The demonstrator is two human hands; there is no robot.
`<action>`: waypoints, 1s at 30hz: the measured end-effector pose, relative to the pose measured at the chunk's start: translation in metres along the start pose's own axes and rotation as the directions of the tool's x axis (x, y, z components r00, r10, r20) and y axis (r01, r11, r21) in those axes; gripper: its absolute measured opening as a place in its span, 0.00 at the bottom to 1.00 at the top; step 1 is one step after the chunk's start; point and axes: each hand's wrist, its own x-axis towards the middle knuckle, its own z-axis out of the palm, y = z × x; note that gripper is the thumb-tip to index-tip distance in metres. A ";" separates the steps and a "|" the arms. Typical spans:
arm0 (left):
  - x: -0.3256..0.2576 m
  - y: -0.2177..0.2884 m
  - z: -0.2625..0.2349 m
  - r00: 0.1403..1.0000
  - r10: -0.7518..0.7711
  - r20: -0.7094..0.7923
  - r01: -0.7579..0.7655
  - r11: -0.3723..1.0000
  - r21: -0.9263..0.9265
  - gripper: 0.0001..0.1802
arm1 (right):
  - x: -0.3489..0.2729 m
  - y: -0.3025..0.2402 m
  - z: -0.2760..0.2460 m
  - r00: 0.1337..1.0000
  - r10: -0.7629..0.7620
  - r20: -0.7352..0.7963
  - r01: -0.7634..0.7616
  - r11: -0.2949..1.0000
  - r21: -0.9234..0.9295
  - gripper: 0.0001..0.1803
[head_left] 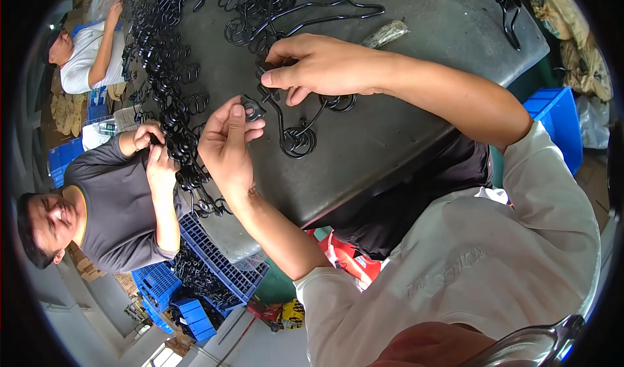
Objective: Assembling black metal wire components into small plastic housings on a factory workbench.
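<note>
My left hand (226,147) pinches a small black part with a round hole (252,110) between thumb and fingertips. To its right, my right hand (328,65) curls over the end of a bent black wire spring (282,121), fingers closed on it. That spring's two coils, one at the near end and one further right, lie at the tabletop just below my right hand. The small part is close to the gripped end of the spring; whether they touch I cannot tell. My right fingers partly hide that end.
Many black coil springs (170,68) are heaped along the grey table's (416,117) left side, with more bent wire springs (305,10) at the far edge. A small clear plastic packet (385,34) lies past my right wrist. Two co-workers are at the left. Blue crates (224,263) stand below.
</note>
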 end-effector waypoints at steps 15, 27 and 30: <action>-0.006 0.004 0.007 0.991 0.107 0.082 -0.096 0.986 -0.136 0.24 | -0.003 -0.002 -0.002 0.999 0.037 0.033 -0.040 0.996 0.081 0.25; -0.003 -0.006 0.008 0.977 0.189 0.095 -0.182 0.980 -0.073 0.21 | -0.003 0.000 -0.002 0.999 0.033 0.031 -0.036 0.996 0.082 0.26; -0.004 -0.007 0.009 0.967 0.242 0.081 -0.242 0.970 -0.012 0.21 | -0.003 0.000 -0.002 0.999 0.021 0.040 -0.023 0.998 0.051 0.26</action>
